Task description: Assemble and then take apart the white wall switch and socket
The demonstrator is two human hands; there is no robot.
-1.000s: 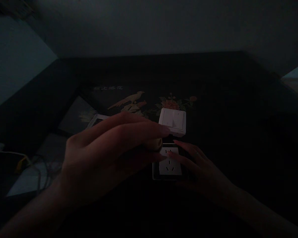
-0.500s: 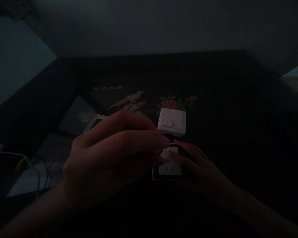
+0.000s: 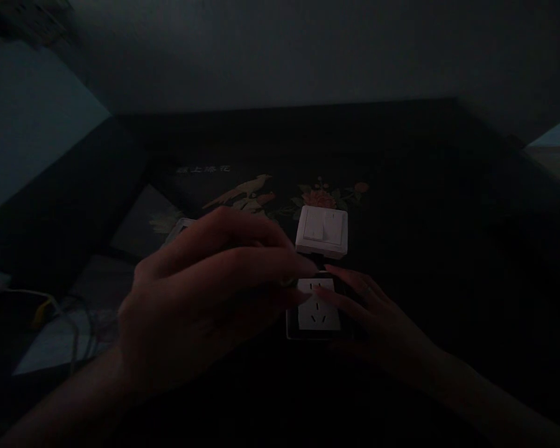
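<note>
**Both hands at a wall socket on a dark desk**

In the head view, the wall socket (image 3: 319,314) lies face up on the desk (image 3: 429,242), its slots showing. The left hand (image 3: 200,298) is over the socket's left side, its fingers pinched narrow around a small pale object (image 3: 288,282), mostly hidden by the hand. The right hand (image 3: 378,311) reaches in from the socket's right, two fingers somewhat apart over its face and upper edge; its thumb is lost in the dark, so I cannot tell whether the fingers close on it.

Just beyond the socket sits a white double light switch (image 3: 322,230). Behind the switch, the desk bears a flower print (image 3: 320,198), with a bird print (image 3: 247,188) to its left. Left of the socket, past the left hand, a pale-rimmed frame (image 3: 176,229) is partly covered. Well to the socket's left are a pale cable (image 3: 68,317) and a yellow piece (image 3: 40,313).
</note>
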